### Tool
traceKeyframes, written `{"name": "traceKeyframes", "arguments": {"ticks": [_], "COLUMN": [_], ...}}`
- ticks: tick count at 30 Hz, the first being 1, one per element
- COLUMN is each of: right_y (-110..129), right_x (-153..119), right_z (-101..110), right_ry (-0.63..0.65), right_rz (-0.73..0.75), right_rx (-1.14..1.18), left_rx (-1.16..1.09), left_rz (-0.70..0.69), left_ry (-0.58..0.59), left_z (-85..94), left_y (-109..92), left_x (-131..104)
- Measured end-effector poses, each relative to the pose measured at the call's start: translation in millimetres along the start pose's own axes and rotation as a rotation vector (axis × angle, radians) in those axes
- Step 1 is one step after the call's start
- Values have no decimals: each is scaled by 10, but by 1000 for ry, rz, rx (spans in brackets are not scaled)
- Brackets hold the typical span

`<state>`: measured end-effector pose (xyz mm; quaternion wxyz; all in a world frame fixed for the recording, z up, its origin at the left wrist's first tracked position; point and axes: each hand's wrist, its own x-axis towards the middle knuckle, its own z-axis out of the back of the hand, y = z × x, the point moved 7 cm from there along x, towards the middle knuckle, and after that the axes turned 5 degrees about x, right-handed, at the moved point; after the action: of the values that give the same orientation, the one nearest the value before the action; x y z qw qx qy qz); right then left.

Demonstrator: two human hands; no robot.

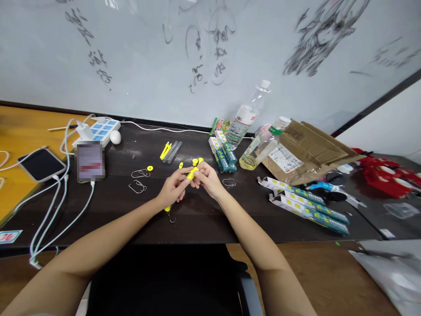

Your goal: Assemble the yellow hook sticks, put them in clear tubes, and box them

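My left hand (174, 186) and my right hand (208, 179) meet over the middle of the dark table. Both are closed, with thumbs and fingers pinching a small yellow plastic piece (191, 174) between them. Just beyond the fingertips show yellow round caps (198, 161). Below my left hand, a thin metal hook (171, 218) with a yellow end sticks out; whether it joins the held piece is hidden. Left of the hands lie bent wire hooks (138, 186) and a yellow ring (150, 168). Clear tubes (173, 152) and yellow strips (164, 151) lie behind them.
Green-white boxes (221, 153) and two bottles (244, 118) stand behind my right hand. More long boxes (309, 211) and a cardboard parcel (296, 151) occupy the right. Phones (89, 160), white cables (62, 210) and a power strip (101, 131) lie left.
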<state>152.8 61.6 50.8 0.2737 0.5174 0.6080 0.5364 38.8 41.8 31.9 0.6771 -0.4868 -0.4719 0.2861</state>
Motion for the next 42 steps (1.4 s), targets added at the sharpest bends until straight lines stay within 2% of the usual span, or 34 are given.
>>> {"name": "traceKeyframes", "arguments": {"ticks": [15, 23, 26, 33, 42], "right_y": [25, 21, 44, 145, 97], "right_x": [2, -14, -27, -46, -17], "right_z": [16, -29, -37, -36, 29], "right_ry": [34, 41, 35, -1, -43], "right_rz": [17, 45, 68, 85, 70], "right_rx": [14, 42, 28, -7, -25], "left_rx": [-29, 4, 30, 74, 59], "left_rz": [-6, -293, -341, -335, -259], "left_ry": [-9, -135, -153, -101, -88], "left_z": [10, 45, 41, -15, -30], "left_y": [23, -63, -47, -61, -72], "left_x": [14, -27, -54, -48, -24]}}
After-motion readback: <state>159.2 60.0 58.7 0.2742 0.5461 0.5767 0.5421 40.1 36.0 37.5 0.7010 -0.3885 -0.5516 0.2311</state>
